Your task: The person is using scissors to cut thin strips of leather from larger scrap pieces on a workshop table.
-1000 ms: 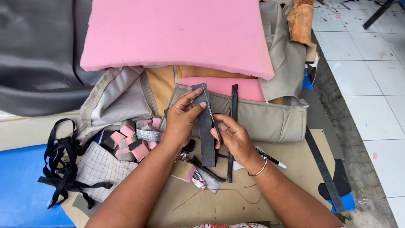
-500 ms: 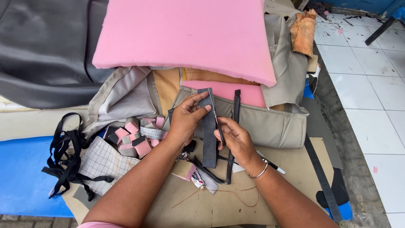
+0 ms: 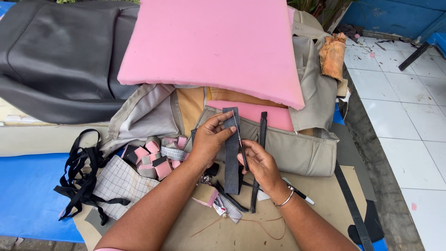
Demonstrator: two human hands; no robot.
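Left grip pinches the top of a dark grey strip that I see held upright over the worktop. Right grip is closed on a thin needle-like tool against the strip's right edge. Pink foam lies beyond; black straps lie left.

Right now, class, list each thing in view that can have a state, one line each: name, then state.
Left hand: pinching the top of the dark strip.
Right hand: gripping a thin tool against the strip.
Dark strip: held upright, hanging straight.
Second black strip: lying flat beside it, untouched.
Pink foam slab: resting on the beige cover.
Black straps: tangled in a heap.
Pen: lying on the cardboard.
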